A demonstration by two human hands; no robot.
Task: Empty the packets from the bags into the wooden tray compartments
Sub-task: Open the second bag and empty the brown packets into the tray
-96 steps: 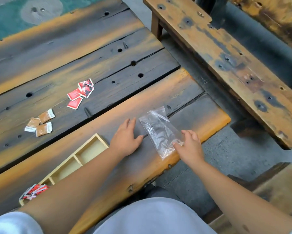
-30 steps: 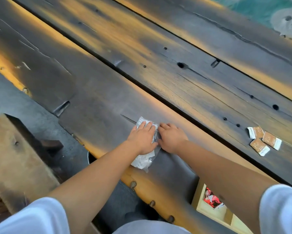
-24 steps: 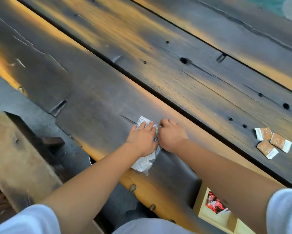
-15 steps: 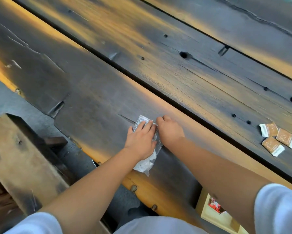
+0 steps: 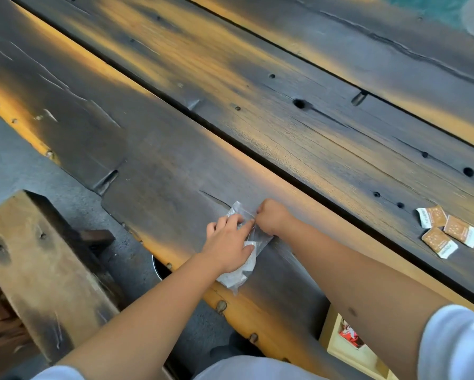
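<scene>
Clear plastic bag (image 5: 250, 242) lies flat on the dark plank table (image 5: 175, 174), its long axis running near to far, pinned under the left hand (image 5: 227, 248) with straight fingers, while the right hand (image 5: 271, 216) pinches its far edge. Brown sugar packets (image 5: 447, 231) wait far right; the wooden tray (image 5: 337, 349) sits near right.
</scene>
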